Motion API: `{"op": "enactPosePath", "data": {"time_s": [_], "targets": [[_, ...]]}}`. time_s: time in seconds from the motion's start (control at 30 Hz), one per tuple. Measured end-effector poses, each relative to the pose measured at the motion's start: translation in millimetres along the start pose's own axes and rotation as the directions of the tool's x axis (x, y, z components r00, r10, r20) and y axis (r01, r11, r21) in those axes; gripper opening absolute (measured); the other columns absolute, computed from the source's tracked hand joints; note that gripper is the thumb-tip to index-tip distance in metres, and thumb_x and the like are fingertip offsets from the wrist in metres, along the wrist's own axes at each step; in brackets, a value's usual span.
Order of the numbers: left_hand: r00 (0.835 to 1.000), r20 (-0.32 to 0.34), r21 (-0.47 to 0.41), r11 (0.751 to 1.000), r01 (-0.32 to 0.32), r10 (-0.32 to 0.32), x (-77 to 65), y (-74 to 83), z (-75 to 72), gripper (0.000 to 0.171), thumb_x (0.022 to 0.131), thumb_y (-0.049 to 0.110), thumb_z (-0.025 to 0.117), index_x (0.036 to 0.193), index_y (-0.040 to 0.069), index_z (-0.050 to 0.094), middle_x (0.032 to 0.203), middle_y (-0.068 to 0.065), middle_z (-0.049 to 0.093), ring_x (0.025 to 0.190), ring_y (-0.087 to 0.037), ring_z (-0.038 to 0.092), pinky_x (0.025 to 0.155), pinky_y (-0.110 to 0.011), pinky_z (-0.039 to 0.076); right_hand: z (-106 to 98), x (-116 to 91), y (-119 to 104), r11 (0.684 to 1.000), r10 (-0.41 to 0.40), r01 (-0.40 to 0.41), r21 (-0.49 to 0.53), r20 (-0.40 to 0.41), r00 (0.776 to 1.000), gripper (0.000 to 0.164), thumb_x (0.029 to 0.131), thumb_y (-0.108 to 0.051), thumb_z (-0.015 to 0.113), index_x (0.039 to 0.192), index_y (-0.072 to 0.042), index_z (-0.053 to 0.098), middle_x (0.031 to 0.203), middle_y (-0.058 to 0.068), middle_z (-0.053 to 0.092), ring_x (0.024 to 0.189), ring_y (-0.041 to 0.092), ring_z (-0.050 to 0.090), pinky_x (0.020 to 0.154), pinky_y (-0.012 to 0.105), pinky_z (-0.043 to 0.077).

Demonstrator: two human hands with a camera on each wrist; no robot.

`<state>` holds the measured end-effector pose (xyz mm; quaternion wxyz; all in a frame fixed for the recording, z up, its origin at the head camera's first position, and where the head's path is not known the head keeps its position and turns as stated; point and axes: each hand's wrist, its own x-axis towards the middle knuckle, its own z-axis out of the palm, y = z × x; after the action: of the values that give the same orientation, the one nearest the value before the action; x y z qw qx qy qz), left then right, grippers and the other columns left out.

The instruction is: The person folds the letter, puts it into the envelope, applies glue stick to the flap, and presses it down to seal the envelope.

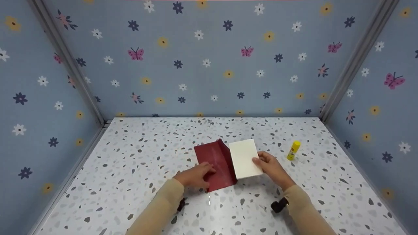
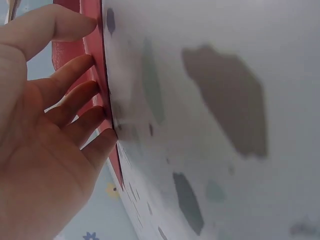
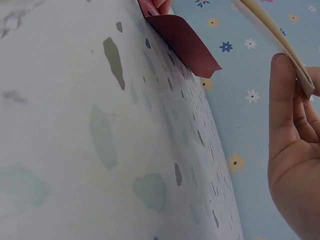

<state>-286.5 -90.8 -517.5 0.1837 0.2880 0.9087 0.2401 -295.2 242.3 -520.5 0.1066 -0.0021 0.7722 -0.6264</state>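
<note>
Pinching the raised cream card (image 1: pixel 245 158) by its right edge with the right hand (image 1: pixel 272 166); resting the left hand (image 1: pixel 194 176), fingers spread, on folded red paper (image 1: pixel 220 163) just beside, roughly midway between side edges of the worktop (image 1: pixel 326 182). Probably light, bendable, easily creased; best gripped gently near edges.

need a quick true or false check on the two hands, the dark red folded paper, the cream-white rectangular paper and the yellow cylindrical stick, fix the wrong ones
1. The right hand pinches the cream-white rectangular paper. True.
2. The left hand touches the dark red folded paper. True.
3. The left hand grips the yellow cylindrical stick. False: the yellow cylindrical stick is on the speckled white table, apart from both hands.
4. In the head view, the red paper is right of the cream-white one. False: it is left of it.
5. Both wrists have sleeves. True.
</note>
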Motion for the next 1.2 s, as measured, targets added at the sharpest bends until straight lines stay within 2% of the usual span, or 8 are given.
{"op": "enactPosePath", "data": {"time_s": [0.23, 0.43, 0.73, 0.97, 1.2], "targets": [[0.997, 0.014, -0.007, 0.997, -0.073, 0.073, 8.5, 8.1, 6.7, 0.057, 0.084, 0.016, 0.072, 0.14, 0.012, 0.057, 0.146, 0.0, 0.043, 0.125, -0.013, 0.045, 0.108, -0.032, 0.039, 6, 1, -1, 0.998, -0.02, 0.023, 0.064, -0.041, 0.999, 0.047, 0.098, -0.041, 0.064, 0.129, -0.006, 0.056, 0.111, 0.012, 0.069, 0.091, 0.022, 0.067, 0.074, 0.03, 0.054], [0.988, 0.024, 0.019, 0.988, -0.153, 0.152, 14.4, 12.6, 9.6, 0.057, 0.081, 0.011, 0.073, 0.136, 0.007, 0.058, 0.145, -0.004, 0.046, 0.128, -0.013, 0.046, 0.109, -0.029, 0.038, 12, 0, 0, 0.994, -0.058, 0.064, 0.094, -0.06, 0.997, 0.045, 0.101, -0.038, 0.061, 0.129, -0.005, 0.052, 0.106, 0.014, 0.064, 0.081, 0.022, 0.065, 0.063, 0.029, 0.054], [0.99, 0.022, 0.005, 0.99, -0.138, 0.138, 15.0, 14.4, 12.7, 0.058, 0.082, 0.012, 0.074, 0.136, 0.007, 0.056, 0.149, -0.004, 0.043, 0.13, -0.015, 0.044, 0.11, -0.03, 0.037, 19, 2, -1, 0.986, -0.089, 0.098, 0.133, -0.07, 0.994, 0.04, 0.102, -0.033, 0.06, 0.129, -0.005, 0.05, 0.106, 0.016, 0.063, 0.087, 0.024, 0.066, 0.068, 0.031, 0.056], [0.992, 0.017, -0.013, 0.993, -0.121, 0.121, 16.0, 13.2, 14.3, 0.057, 0.081, 0.011, 0.075, 0.135, 0.009, 0.057, 0.148, -0.002, 0.043, 0.129, -0.014, 0.045, 0.109, -0.031, 0.038, 33, 3, -3, 0.978, -0.14, 0.147, 0.148, -0.051, 0.989, 0.041, 0.098, -0.018, 0.067, 0.132, -0.006, 0.048, 0.112, 0.018, 0.065, 0.094, 0.026, 0.066, 0.075, 0.037, 0.057], [0.992, 0.01, -0.032, 0.992, -0.126, 0.127, 16.2, 13.5, 14.9, 0.056, 0.08, 0.012, 0.075, 0.133, 0.008, 0.057, 0.144, -0.002, 0.046, 0.127, -0.014, 0.046, 0.109, -0.031, 0.037, 48, 2, -5, 0.988, -0.144, 0.15, 0.035, -0.125, 0.982, 0.035, 0.097, -0.011, 0.064, 0.129, -0.006, 0.051, 0.109, 0.016, 0.064, 0.095, 0.025, 0.064, 0.079, 0.035, 0.057]]}}
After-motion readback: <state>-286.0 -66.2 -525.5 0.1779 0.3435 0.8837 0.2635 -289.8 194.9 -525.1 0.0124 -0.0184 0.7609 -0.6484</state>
